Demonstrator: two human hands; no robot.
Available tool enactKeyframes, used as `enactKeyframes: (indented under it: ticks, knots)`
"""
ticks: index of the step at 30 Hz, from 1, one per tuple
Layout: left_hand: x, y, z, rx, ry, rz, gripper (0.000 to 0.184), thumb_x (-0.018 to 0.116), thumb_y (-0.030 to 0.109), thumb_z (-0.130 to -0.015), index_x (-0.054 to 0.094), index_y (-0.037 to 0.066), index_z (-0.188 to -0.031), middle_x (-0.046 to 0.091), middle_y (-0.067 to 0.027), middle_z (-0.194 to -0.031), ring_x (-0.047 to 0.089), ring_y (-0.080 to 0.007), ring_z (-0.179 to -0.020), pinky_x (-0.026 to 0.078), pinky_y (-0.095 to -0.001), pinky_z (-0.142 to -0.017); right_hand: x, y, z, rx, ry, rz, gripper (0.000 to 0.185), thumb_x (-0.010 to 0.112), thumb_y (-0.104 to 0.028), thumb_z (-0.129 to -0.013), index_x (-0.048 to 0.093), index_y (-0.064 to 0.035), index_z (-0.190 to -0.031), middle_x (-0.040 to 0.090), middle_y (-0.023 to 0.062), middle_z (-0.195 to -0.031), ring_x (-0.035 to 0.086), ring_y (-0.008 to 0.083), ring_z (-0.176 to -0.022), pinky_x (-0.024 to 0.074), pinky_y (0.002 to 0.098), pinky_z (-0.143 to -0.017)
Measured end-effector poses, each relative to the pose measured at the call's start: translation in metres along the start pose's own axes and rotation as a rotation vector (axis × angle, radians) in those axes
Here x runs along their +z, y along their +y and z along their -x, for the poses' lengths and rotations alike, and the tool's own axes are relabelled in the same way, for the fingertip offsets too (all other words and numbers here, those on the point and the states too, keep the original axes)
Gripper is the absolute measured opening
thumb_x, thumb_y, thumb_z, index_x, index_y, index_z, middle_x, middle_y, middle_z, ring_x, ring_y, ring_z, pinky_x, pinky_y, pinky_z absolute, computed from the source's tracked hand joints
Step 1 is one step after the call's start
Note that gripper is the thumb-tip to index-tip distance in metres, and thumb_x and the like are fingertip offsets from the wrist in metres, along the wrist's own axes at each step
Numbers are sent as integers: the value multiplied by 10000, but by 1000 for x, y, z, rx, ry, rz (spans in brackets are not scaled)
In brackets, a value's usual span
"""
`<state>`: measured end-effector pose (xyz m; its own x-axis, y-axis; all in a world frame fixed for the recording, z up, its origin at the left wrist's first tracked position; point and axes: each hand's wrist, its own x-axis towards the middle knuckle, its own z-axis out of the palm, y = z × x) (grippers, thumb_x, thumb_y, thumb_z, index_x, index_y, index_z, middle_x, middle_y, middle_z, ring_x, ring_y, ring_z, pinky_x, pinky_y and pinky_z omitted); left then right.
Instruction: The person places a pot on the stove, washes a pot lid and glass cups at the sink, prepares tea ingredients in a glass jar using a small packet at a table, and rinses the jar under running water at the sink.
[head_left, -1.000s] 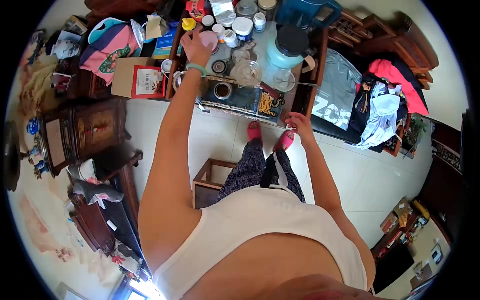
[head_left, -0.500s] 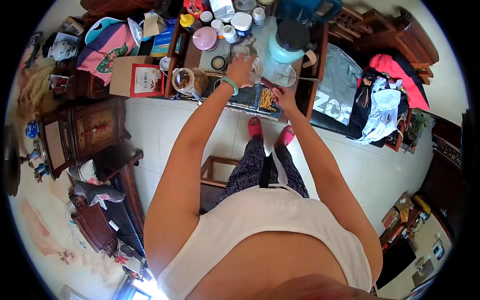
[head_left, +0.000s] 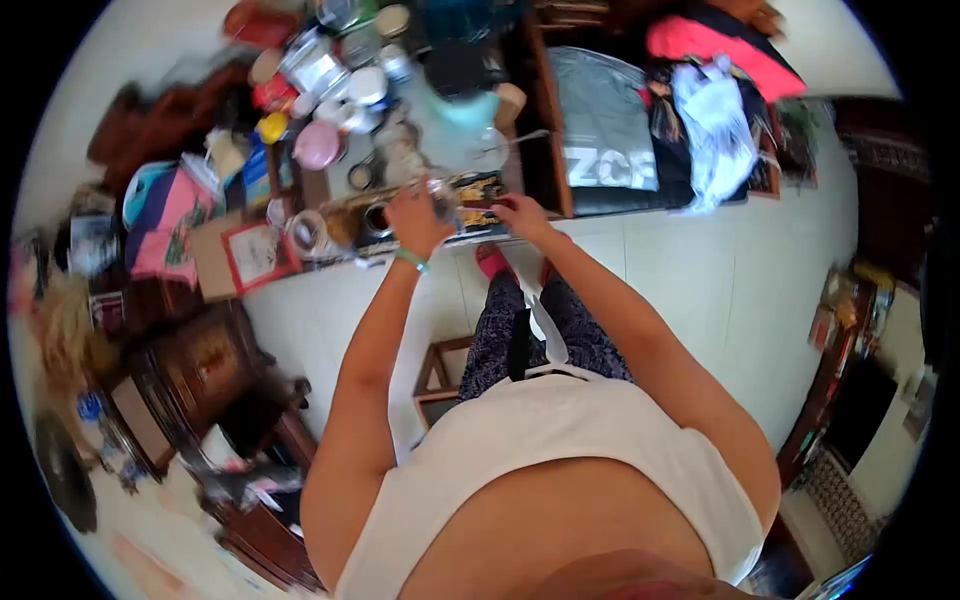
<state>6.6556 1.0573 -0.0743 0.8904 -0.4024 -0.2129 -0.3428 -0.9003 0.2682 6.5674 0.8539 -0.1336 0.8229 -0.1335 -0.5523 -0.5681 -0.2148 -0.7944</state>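
My left hand, with a pale green bangle at the wrist, is at the table's front edge, its fingers around a clear glass vessel. The image is blurred there. My right hand is just to the right, finger and thumb pinching a thin dark red handle that points toward the vessel. A dark round cup stands left of my left hand. Behind it are a pink-lidded jar and a small dark ring-shaped lid.
Several jars, a yellow-capped bottle and a turquoise jug crowd the tabletop's back. An open jar and a red-and-white box stand left. A grey bag and clothes lie right. A wooden stool stands by my legs.
My left hand has left the pink lid and come to the glass vessel; my right hand has come up to the dark red handle. The whole view has turned, and the table sits further left.
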Motion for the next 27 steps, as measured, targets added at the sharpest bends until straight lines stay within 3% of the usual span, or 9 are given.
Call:
enactKeyframes:
  ticks: [3, 5, 9, 13, 15, 18, 20, 25, 27]
  knots:
    - [17, -12, -7, 31, -52, 13, 1046, 828, 388, -473, 333, 131, -1357, 441, -236, -1233, 408, -387, -1165, 325, -526, -925, 5, 3, 9, 107, -14, -296, 589, 657, -373, -778, 498, 17, -1190, 652, 189, -867, 648, 301, -784, 495, 383, -730]
    - [-9, 14, 8, 8, 47, -200, 1073, 836, 425, -502, 289, 136, -1379, 394, -285, -1276, 372, -425, -1199, 304, -559, -946, 3, 11, 19, -41, 91, 97, 575, 617, -429, -786, 523, 18, -1135, 628, 231, -941, 609, 399, -864, 466, 441, -789]
    - [-46, 88, 33, 293, 112, 25, 814, 777, 334, -664, 371, 75, -1320, 394, -286, -1265, 372, -420, -1198, 345, -486, -949, -43, 19, 71, -242, 107, 62, 279, 637, -279, -737, 645, -80, -933, 650, 143, -875, 627, 310, -804, 490, 383, -719]
    - [-75, 214, 93, 560, -251, 739, 501, 687, 138, -770, 481, 23, -1211, 432, -177, -1173, 445, -286, -1098, 431, -347, -849, -80, 50, 147, -296, 144, 186, 250, 622, -271, -742, 661, -55, -864, 655, 148, -878, 620, 314, -823, 480, 414, -714]
    - [-59, 289, 127, 776, -212, 572, 522, 684, 148, -769, 463, 36, -1229, 365, -187, -1252, 450, -289, -1080, 439, -361, -830, -110, 92, 180, -257, 180, 278, 265, 621, -276, -742, 651, -53, -882, 649, 163, -858, 617, 328, -817, 476, 422, -717]
    - [-13, 395, 163, 1088, -323, 367, 653, 712, 196, -742, 396, 37, -1291, 208, -268, -1344, 318, -428, -1201, 319, -456, -981, -183, 141, 268, -276, 299, 197, 300, 608, -262, -772, 622, -39, -971, 651, 177, -888, 612, 350, -827, 471, 432, -725]
    - [13, 477, 200, 1322, -423, 236, 706, 721, 216, -730, 366, 8, -1304, 159, -324, -1353, 260, -482, -1235, 288, -478, -1012, -236, 190, 334, -92, 282, 121, 331, 619, -256, -773, 613, -37, -1020, 642, 183, -949, 603, 350, -888, 468, 433, -759]
    - [70, 638, 250, 1468, -634, 183, 699, 683, 211, -742, 344, 29, -1326, 239, -272, -1340, 413, -460, -1139, 383, -441, -965, -317, 325, 449, 131, 783, 26, 347, 622, -274, -787, 613, -38, -1041, 654, 160, -924, 630, 295, -832, 481, 409, -751]
    - [75, 687, 254, 1519, -702, 76, 668, 666, 222, -759, 357, 35, -1321, 325, -252, -1293, 447, -424, -1119, 408, -411, -937, -356, 336, 513, 130, 799, -347, 315, 610, -269, -806, 616, -26, -1008, 659, 129, -889, 639, 232, -756, 497, 364, -703]
